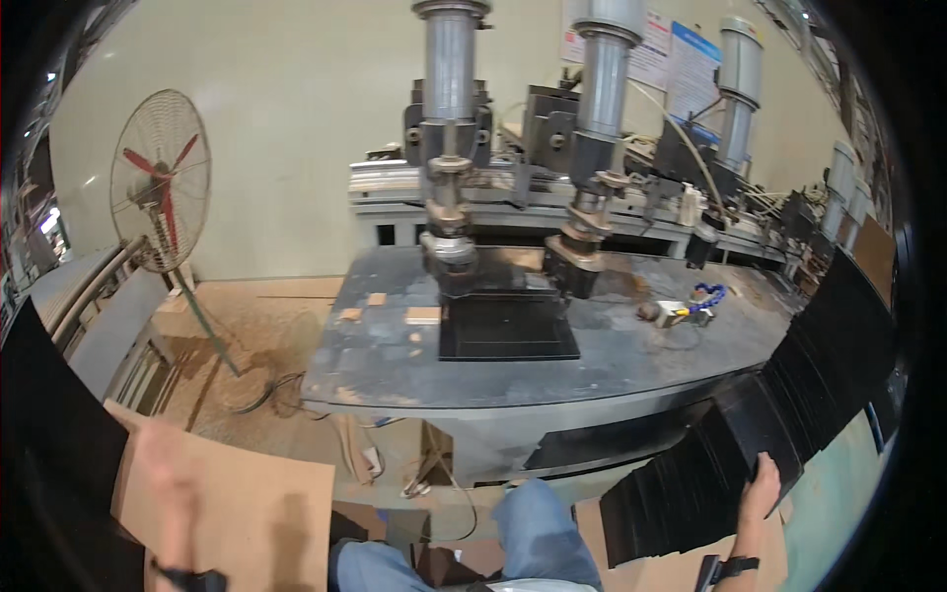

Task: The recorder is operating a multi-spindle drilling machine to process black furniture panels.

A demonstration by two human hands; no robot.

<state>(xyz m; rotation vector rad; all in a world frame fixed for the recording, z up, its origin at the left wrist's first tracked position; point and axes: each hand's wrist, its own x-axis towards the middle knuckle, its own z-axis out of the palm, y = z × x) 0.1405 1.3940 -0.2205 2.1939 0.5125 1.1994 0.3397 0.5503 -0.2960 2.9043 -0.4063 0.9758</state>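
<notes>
My left hand [166, 462], smeared by motion, is over a light brown board [252, 483] at the lower left; its fingers cannot be made out. At the lower right, my right hand [761, 487] grips the edge of a black panel [752, 419] in a long fanned row of similar dark panels [661, 503]. Straight ahead, another black panel [508, 329] lies flat on the grey machine table [380, 365], just below the press heads.
Two press cylinders [450, 69] stand over the table, with more machines to the right. A blue coiled hose [708, 294] and small wood scraps [422, 316] lie on it. A large caged fan [161, 183] stands left. Dark sheets [59, 464] rise at the left edge.
</notes>
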